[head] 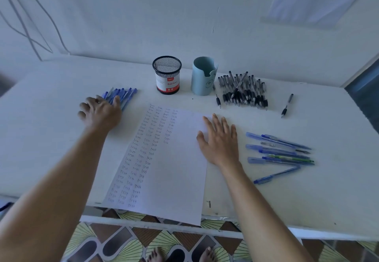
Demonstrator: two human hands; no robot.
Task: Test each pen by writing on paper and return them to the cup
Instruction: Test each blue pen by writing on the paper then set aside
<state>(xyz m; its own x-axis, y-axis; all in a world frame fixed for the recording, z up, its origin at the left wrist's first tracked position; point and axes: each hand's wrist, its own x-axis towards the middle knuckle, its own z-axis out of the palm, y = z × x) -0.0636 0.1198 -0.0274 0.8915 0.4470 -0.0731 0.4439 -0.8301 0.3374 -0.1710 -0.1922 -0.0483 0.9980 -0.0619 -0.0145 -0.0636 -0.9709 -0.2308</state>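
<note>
Left hand [99, 111]: lies over the near ends of the loose blue plastic pens [123, 95]; grip cannot be told.
Right hand [220, 140]: fingers straight, flat on the white written sheet [164, 169], holding nothing.
Black wire-mesh cup [167, 75]: behind the sheet.
Risk: a loose grab could scatter the pens across the table.

Narrow gap between mesh cup [167, 75] and blue cup [203, 78] (black pens [244, 92] crowd right).
</note>
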